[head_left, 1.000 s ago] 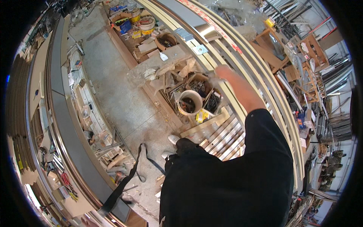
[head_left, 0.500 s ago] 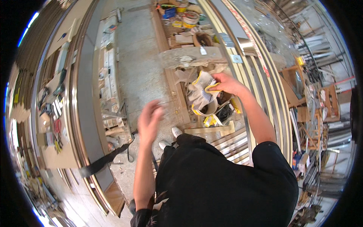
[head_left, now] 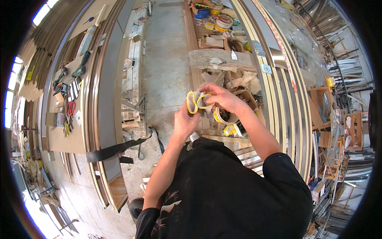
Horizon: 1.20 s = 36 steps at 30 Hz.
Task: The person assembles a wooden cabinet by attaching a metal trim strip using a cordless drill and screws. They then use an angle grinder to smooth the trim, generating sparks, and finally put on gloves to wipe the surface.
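In front of my body I hold a pair of pale work gloves with yellow-edged cuffs, their openings facing up. My left hand is closed on the left glove, thumb and fingers pinching its cuff. The right glove is gripped by my right hand, which bends over it from the right, fingers at the cuff. The two cuffs lie side by side, close together. Below the cuffs, the rest of both gloves is mostly hidden by my hands. Just beyond my right wrist stands a round tub with a yellow label.
Long boards and profiles run along my right, with crumpled paper and cartons beside them. On the left bench are a cordless drill and red-handled scissors. A black strap hangs over the left boards. Concrete floor stretches ahead between the stacks.
My right hand has brought the gloves left and toward the middle. My left hand, empty before, has come up to meet them and taken hold of one. The view has shifted slightly.
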Available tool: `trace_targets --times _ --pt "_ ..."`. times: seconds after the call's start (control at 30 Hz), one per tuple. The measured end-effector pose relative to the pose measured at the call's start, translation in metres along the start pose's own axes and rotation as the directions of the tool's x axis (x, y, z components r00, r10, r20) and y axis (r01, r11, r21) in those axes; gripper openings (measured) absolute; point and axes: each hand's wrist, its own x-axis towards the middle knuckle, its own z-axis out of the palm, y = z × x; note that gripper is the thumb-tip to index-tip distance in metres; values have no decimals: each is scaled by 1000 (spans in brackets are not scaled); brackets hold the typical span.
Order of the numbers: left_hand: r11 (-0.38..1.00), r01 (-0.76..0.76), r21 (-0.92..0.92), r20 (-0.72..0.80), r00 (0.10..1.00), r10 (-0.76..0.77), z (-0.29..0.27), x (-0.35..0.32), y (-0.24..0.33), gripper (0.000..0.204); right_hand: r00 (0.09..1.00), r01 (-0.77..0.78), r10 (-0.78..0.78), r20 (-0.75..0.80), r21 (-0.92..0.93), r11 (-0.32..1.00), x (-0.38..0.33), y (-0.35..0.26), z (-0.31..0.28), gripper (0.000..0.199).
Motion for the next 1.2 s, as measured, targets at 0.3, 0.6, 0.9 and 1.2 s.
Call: trace_targets --times 0.3,0.6,0.9,1.2 --pt "860 366 -355 197 929 -314 -19 -2 -29 35 974 203 -226 -21 -368 907 16 23 40 49" --pt "932 313 -183 -40 945 -325 -23 4 -59 35 728 509 -569 382 -857 75 25 67 64 49" --pt "840 -126 528 -41 984 174 -17 -21 -107 25 998 10 -40 57 454 891 114 137 79 61" --pt "828 -195 526 133 980 146 3 -52 -157 27 964 -103 238 -114 670 735 143 161 94 91"
